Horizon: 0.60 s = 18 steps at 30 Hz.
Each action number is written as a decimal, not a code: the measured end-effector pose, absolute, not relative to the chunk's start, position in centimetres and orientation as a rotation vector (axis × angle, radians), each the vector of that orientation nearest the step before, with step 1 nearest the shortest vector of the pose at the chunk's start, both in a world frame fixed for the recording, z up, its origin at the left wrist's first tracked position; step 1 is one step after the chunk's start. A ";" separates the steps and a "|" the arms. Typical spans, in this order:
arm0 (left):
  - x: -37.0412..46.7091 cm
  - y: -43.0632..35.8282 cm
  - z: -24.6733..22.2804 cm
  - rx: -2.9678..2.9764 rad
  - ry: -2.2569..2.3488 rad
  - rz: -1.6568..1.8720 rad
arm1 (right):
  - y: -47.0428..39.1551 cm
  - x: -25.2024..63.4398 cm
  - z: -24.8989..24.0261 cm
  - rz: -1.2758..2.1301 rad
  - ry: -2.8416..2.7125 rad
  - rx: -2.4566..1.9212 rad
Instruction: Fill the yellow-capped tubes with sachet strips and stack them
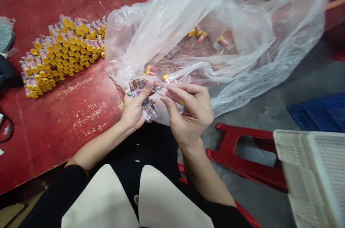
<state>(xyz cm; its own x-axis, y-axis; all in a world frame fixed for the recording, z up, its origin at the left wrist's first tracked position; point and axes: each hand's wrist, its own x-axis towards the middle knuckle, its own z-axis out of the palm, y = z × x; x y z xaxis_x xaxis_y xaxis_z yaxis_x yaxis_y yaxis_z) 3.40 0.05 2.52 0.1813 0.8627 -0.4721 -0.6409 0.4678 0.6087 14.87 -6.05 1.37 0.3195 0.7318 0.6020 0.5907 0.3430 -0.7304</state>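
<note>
My left hand (134,107) is closed around a sheaf of small printed labels (137,85), its thumb pressed on top of them. To its right, my right hand (192,111) pinches a small tube with a yellow cap (181,102), partly hidden by the fingers. A clear, purple-printed end (159,86) lies between the two hands; blur hides whether it belongs to that tube. Just beyond, a big clear plastic bag (151,34) lies open. Loose yellow-capped tubes (165,78) with pink contents are inside it.
A stacked pile of yellow-capped tubes (61,55) covers part of the red table (81,113) at the left. On my right are a red plastic stool (248,134), a white crate (299,170) and a blue crate (320,111) on the floor.
</note>
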 end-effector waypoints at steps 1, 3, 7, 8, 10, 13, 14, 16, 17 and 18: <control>3.3 0.1 2.5 0.321 0.875 1.096 | -6.2 14.9 1.5 0.231 -1.376 -1.324; 3.1 0.2 2.7 0.347 0.879 1.123 | -6.7 14.9 1.7 0.449 -1.437 -1.286; 2.6 0.1 3.0 0.404 0.886 1.143 | -6.8 14.6 1.0 0.511 -1.315 -1.208; 2.6 0.0 3.0 0.427 0.883 1.141 | -6.5 14.5 0.7 0.456 -1.260 -1.194; 2.6 -0.2 2.9 0.477 0.865 1.147 | -6.0 14.2 0.1 0.341 -1.218 -1.183; 2.6 -0.6 2.6 0.536 0.834 1.164 | -5.3 14.2 -0.1 0.323 -1.270 -1.175; 2.5 -0.6 2.6 0.546 0.831 1.169 | -5.2 14.3 0.1 0.364 -1.298 -1.172; 2.2 -0.6 2.6 0.565 0.834 1.171 | -5.0 14.6 0.5 0.412 -1.358 -1.160; 2.1 -0.6 2.7 0.576 0.832 1.166 | -5.0 14.7 0.7 0.394 -1.383 -1.158; 1.9 -0.6 2.7 0.587 0.827 1.159 | -4.9 14.8 0.9 0.351 -1.394 -1.161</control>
